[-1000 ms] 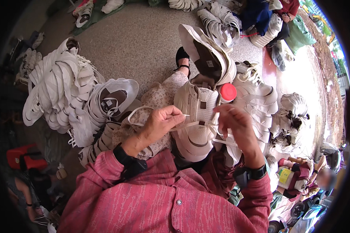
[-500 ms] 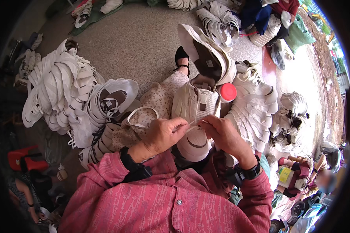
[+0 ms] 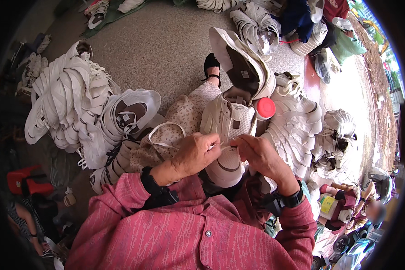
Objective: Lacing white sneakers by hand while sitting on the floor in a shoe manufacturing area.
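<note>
A cream shoe upper (image 3: 229, 118) with a mesh front lies across my lap, toe towards me. Over its toe my left hand (image 3: 195, 153) and my right hand (image 3: 259, 154) pinch a thin white shoelace (image 3: 224, 147) between them. The rest of the lace (image 3: 167, 135) loops out to the left of my left hand, over my patterned trouser leg (image 3: 184, 110). Both sets of fingers are closed, thumbs against forefingers. Behind the upper, a nested stack of open uppers (image 3: 244, 67) shows its brown lining. A red-lidded container (image 3: 265, 108) stands at its right side.
Bundles of white uppers (image 3: 72, 96) are heaped at the left, with another stack (image 3: 132, 112) nearer me. More mesh uppers (image 3: 294, 126) lie to the right. Other people (image 3: 342, 202) sit at the far right. A red object (image 3: 28, 180) stands at the lower left.
My hands stay over the toe with the lace pinched. My left hand has turned inward a little, its fingers curling more. The view has shifted slightly.
</note>
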`<state>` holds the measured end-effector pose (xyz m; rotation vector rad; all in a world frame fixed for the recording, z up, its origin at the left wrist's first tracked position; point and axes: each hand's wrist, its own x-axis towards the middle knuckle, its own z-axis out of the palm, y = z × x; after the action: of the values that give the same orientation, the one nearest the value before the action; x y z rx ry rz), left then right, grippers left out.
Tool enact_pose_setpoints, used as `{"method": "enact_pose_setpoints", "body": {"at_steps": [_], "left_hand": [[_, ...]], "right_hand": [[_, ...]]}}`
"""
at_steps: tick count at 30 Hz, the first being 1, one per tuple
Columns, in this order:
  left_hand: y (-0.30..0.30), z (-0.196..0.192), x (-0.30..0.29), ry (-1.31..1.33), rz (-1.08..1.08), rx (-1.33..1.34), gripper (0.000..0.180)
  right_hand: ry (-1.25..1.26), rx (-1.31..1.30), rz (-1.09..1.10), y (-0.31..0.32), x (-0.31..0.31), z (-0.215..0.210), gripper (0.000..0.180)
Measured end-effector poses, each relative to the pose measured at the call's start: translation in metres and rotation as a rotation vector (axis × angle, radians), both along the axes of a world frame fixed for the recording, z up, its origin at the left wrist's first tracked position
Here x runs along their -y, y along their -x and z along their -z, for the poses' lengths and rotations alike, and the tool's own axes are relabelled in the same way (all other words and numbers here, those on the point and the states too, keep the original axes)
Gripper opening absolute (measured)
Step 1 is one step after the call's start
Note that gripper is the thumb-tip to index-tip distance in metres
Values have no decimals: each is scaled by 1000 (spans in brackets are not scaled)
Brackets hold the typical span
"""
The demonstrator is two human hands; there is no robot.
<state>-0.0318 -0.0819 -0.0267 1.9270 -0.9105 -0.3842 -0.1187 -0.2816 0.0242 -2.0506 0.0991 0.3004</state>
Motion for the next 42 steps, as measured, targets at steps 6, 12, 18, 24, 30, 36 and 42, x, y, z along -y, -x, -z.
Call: {"method": "enact_pose_setpoints", "body": {"at_steps": [6, 12, 18, 24, 30, 36, 42], "left_hand": [[3, -2, 13, -23, -82, 43, 11], [-17, 0, 18, -2, -50, -276, 15], [-24, -14, 10, -136, 180, 324, 15], [-55, -39, 16, -114, 386, 557, 37], [-68, -50, 14, -229, 567, 418, 34], [-61, -42, 13, 12, 484, 385, 29], [-57, -44, 21, 83, 411, 299, 31]], "right_hand": [[-70, -95, 27, -3, -1, -13, 19], [44, 97, 53, -2, 11, -13, 19], [577, 692, -56, -23, 2, -38, 17], [200, 460, -152, -39, 10, -19, 13], [73, 244, -174, -41, 16, -4, 11], [142, 336, -191, -33, 24, 9, 14], [197, 323, -209, -29, 22, 0, 21]]}}
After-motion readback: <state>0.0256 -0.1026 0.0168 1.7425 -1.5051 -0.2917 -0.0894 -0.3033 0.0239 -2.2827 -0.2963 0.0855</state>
